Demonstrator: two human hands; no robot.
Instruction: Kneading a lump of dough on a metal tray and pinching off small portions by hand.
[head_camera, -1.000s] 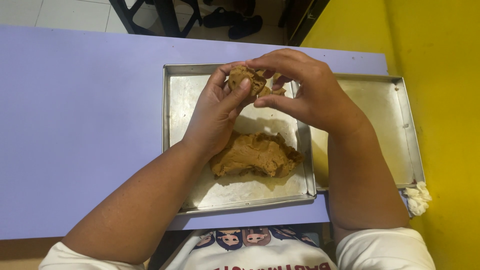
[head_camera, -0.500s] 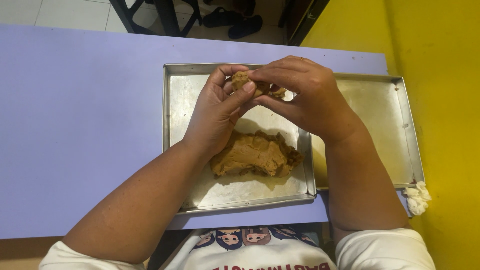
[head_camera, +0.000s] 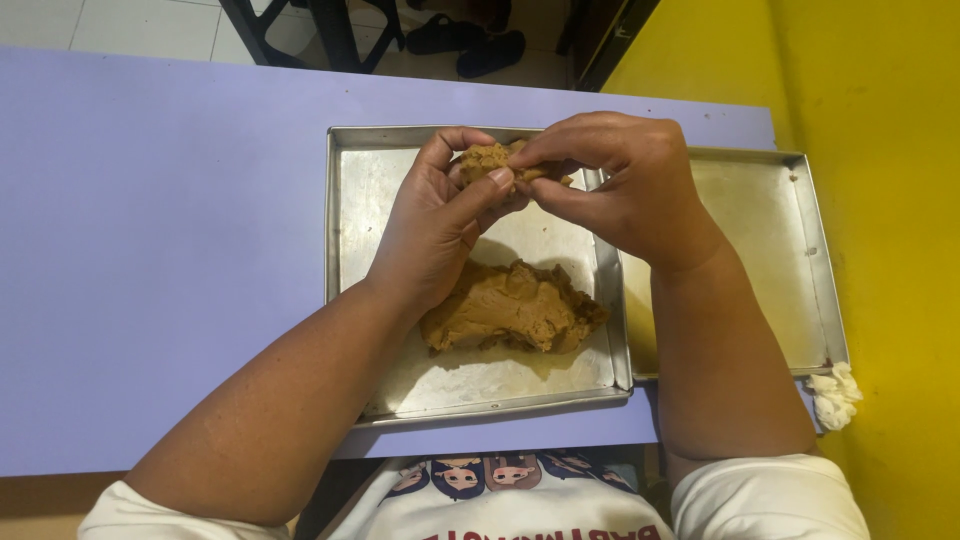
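I see a small brown dough piece (head_camera: 487, 160) held up over the far end of the left tray (head_camera: 352, 260), pinched between both hands. My left hand (head_camera: 440, 225) cups it from below and behind, thumb laid across its front, fingers curled up around the far side. My right hand (head_camera: 620, 185) comes in from the right, knuckles up, thumb and fingertips closed on the piece's right end — the two hands touch at the fingertips. Both forearms run back toward me, the left one crossing the tray's near-left corner, the right one lying over the seam between the two trays.

Below the hands, the main dough lump (head_camera: 515, 310) sits on the floor of the left tray, toward its near-right part, just short of the right wall. Bare metal shows on the tray's left side and along the near edge, so there is free room there; the far strip is shaded by the hands.

A second tray (head_camera: 780, 270) sits against the first on the right, its left rim tucked just under or beside the other's — I cannot tell which. Its floor is bare metal. At its near-right corner lies a white crumpled wad (head_camera: 832, 392), right at the table (head_camera: 160, 250) edge beside the yellow wall (head_camera: 890, 200).

The purple table stretches wide to the left of the trays. Past its far edge I see dark chair legs (head_camera: 320, 30) and a pair of dark sandals (head_camera: 470, 40) on the tiled floor.
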